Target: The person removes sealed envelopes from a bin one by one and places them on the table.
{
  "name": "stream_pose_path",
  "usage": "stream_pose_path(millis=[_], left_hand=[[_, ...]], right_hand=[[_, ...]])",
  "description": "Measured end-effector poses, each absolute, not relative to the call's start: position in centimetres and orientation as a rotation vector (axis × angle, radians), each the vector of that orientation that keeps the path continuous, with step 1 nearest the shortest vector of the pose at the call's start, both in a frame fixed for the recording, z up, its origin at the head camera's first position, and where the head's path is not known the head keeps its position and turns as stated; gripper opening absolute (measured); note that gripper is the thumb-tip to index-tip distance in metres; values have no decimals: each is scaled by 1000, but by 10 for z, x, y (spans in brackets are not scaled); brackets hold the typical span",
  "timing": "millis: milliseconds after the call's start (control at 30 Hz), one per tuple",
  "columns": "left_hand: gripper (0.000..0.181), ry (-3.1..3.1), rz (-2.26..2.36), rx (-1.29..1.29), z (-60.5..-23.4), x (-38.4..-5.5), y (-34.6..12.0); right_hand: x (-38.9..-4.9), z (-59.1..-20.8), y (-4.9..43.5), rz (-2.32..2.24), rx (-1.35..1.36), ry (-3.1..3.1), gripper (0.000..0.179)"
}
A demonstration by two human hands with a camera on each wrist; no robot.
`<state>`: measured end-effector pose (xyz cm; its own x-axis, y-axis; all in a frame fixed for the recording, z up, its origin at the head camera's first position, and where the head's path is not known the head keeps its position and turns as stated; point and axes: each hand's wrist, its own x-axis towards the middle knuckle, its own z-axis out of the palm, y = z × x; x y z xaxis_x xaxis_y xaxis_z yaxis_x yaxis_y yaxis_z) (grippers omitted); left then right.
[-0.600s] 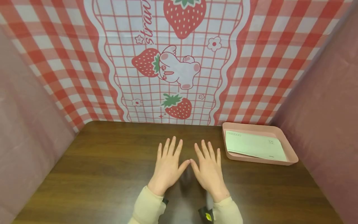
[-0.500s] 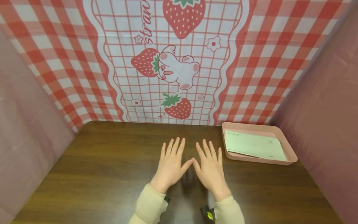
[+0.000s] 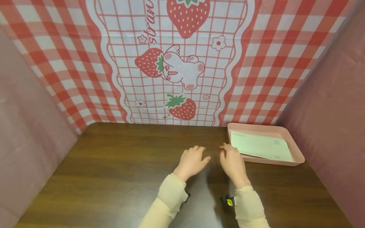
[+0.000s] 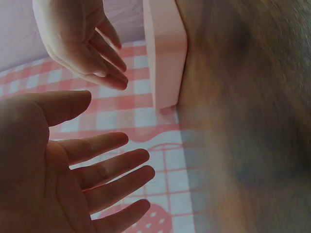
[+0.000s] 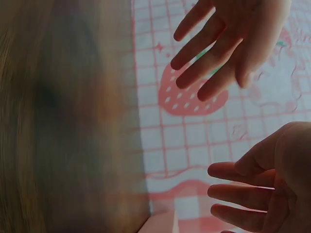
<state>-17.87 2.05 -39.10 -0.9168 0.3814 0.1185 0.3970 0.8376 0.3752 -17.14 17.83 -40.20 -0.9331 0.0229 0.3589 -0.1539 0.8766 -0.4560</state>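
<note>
My left hand [image 3: 191, 162] hovers over the middle of the wooden table, its fingers spread and holding nothing. To its right, my right hand [image 3: 233, 163] is also bare, fingers loosely bent, and overlaps the near-left corner of a pink tray [image 3: 297, 155] in the head view. Inside that tray lie pale green printed paper sheets [image 3: 260, 145] that look like envelopes. In the left wrist view the tray's outer wall [image 4: 167, 53] stands beyond the right hand [image 4: 77, 43]. The right wrist view shows the left hand [image 5: 233, 43] with relaxed fingers.
The dark wooden table [image 3: 99, 177] ends at a red-checked strawberry cloth [image 3: 182, 72] hung behind it. Pink curtains [image 3: 28, 110] close off both sides. A dark wrist device [image 3: 227, 201] with a yellow mark sits at the right sleeve.
Both hands have moved to the right, toward the tray. The thumbs, which met before, are now apart, and the fingers have gone from straight to more bent in the head view.
</note>
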Motion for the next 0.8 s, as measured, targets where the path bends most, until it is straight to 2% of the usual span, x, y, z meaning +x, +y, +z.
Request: stream_pose_path(millis=[367, 633, 800], left_hand=[[38, -3035, -857, -599, -408, -195, 48], [31, -3024, -1097, -574, -432, -190, 64], [31, -2975, -1366, -466, -440, -192, 72]], right_hand=[[-189, -412, 218, 677, -139, -2730, 27], [-192, -412, 245, 635, -309, -2793, 31], [-194, -414, 257, 648, -397, -2718, 29]])
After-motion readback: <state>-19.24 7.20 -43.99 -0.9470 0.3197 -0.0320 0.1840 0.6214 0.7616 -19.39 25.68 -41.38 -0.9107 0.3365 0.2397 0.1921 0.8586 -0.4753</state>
